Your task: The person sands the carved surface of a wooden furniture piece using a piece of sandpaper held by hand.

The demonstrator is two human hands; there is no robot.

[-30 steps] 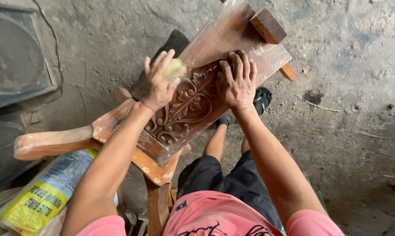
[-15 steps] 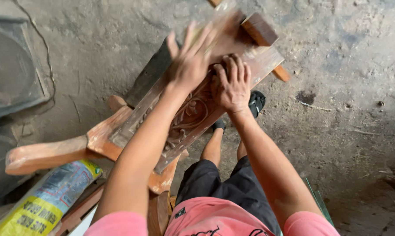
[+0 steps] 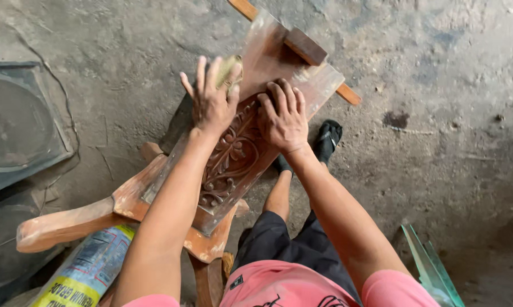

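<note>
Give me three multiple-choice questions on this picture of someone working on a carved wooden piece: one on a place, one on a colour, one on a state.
1. Where does the right hand rest?
A. on the carved wooden panel
B. on the floor
C. on the knee

2. What colour is the shirt?
A. green
B. pink
C. white

3. How is the left hand placed?
A. clenched in a fist, off the wood
B. hanging at the side
C. fingers spread, pressing a yellowish sanding pad to the wood

Answers:
1 A, its fingers lie on the floral carving.
2 B, pink cloth shows at the bottom edge.
3 C, the pad sits under the spread fingers by the panel's upper edge.
</note>
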